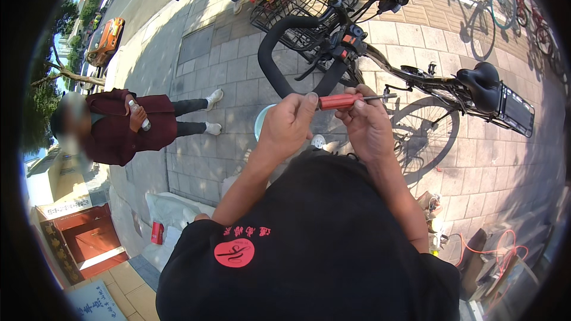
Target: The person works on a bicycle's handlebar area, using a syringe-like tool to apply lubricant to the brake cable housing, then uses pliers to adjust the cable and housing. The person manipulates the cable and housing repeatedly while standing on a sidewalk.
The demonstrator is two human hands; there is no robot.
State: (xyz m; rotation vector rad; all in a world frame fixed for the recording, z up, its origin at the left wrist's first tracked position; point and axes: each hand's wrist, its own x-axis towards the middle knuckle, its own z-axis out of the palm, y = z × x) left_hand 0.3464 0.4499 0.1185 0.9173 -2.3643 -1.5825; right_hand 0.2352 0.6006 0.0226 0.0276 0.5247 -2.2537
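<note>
A screwdriver [337,102] with a red handle and a thin metal shaft lies crosswise between my two hands, its shaft pointing right. My left hand [290,123] is closed on the left end of the handle, thumb on top. Around the handle's right end, by the shaft, the fingers of my right hand [370,126] are closed. Just beyond them stands a bicycle with black padded handlebars [270,53], a black saddle [480,86] and a rear rack [514,109]. The screwdriver is apart from the bicycle, as far as I can tell.
A wire basket [291,15] on the bicycle's front holds a red and yellow item. At left stands a person in a maroon coat [113,128] with a bottle [140,116]. A pale blue basin [260,122] is partly behind my left hand. An orange hose [496,252] lies lower right.
</note>
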